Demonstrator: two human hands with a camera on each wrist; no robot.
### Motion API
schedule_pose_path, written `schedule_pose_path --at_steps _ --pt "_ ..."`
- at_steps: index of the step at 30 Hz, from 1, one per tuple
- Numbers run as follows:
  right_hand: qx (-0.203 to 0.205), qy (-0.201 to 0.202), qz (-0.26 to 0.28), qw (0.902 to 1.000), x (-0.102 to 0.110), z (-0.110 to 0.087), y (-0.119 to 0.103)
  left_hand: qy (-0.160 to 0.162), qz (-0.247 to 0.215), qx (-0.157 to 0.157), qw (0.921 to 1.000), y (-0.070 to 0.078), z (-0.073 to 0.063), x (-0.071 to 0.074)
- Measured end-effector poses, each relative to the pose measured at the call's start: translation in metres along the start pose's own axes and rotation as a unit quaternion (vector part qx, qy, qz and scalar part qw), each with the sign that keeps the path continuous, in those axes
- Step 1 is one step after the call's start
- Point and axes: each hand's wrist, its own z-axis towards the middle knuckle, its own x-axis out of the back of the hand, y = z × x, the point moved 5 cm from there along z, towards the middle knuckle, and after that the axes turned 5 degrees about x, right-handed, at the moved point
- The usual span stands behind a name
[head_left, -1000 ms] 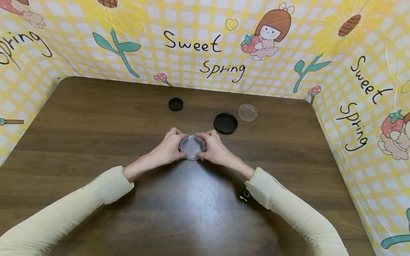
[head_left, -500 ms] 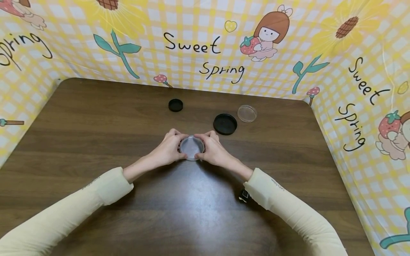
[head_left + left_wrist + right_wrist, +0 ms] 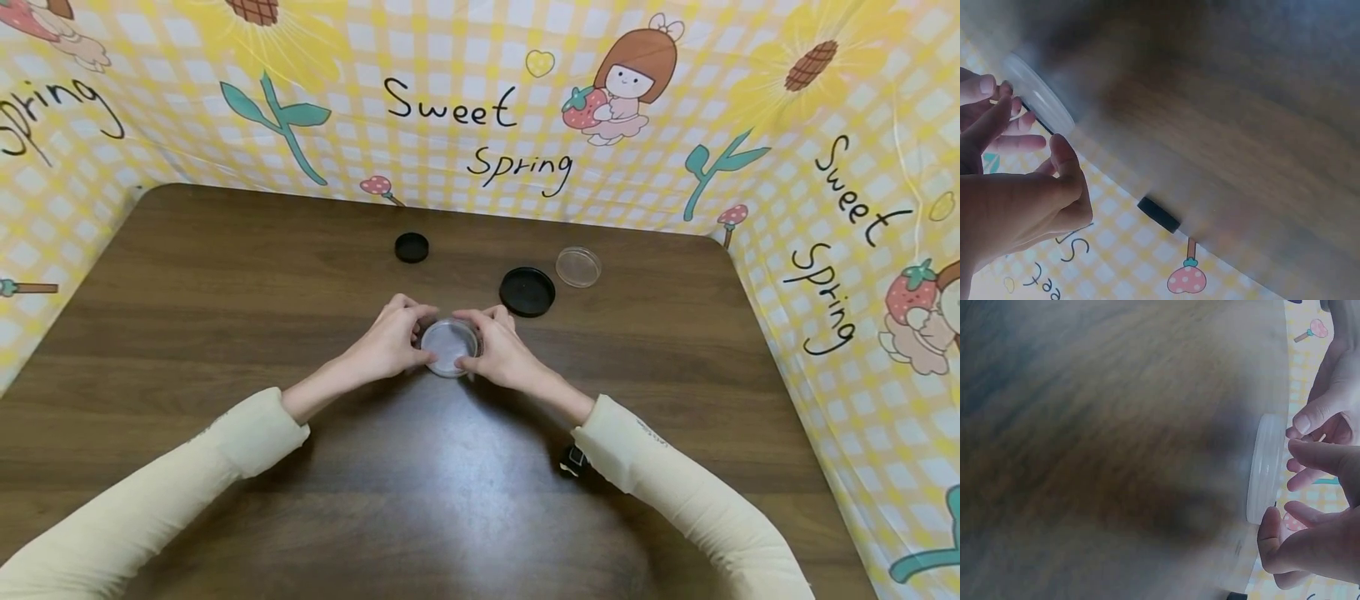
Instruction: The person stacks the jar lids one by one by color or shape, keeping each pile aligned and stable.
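A clear, shallow round dish (image 3: 448,348), like a petri dish, lies on the brown wooden table (image 3: 420,517) between both hands. My right hand (image 3: 497,346) holds its right side, thumb at the near rim and index finger at the far rim. My left hand (image 3: 393,337) is spread at the left side, its index finger lifted off the rim and its thumb tip overlapping the near-left edge. In the left wrist view, the dish (image 3: 1041,94) appears edge-on, a gap between it and the left fingers. The right wrist view also has the dish (image 3: 1264,469) edge-on, beside the fingertips.
Farther back are a small black round dish (image 3: 412,247), a larger black one (image 3: 527,292) and a second clear dish (image 3: 578,267). A small black object (image 3: 573,459) shows partly beside the right sleeve. Patterned yellow cloth (image 3: 442,50) walls the back and sides.
My left hand has loosened from the dish and shifted slightly left and back, its fingers opening. The right hand and the dish stay nearly where they were.
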Motion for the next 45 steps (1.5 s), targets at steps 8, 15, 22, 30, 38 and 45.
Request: schedule_pose_path --at_steps 8,15,22,30,38,45 --pt "0.015 0.009 0.034 0.9993 0.008 0.000 0.005 0.011 -0.015 -0.006 0.9998 0.003 0.010 0.001" --pt "0.030 0.042 0.069 0.9962 0.020 -0.007 0.013 0.022 -0.019 -0.015 0.9995 0.018 0.023 -0.007" --pt "0.016 0.066 0.074 0.9950 0.037 -0.013 0.023 0.015 -0.067 -0.003 0.9976 0.037 0.038 -0.016" --pt "-0.021 0.099 0.060 0.9931 0.066 -0.015 0.052 0.031 -0.104 0.016 0.9939 0.048 0.065 -0.020" --pt "-0.066 0.114 0.061 0.9894 0.099 -0.025 0.084 0.022 -0.110 0.031 0.9932 0.058 0.098 -0.031" --pt "-0.102 0.143 0.044 0.9835 0.116 -0.023 0.113 0.027 -0.104 0.047 0.9932 0.063 0.123 -0.038"
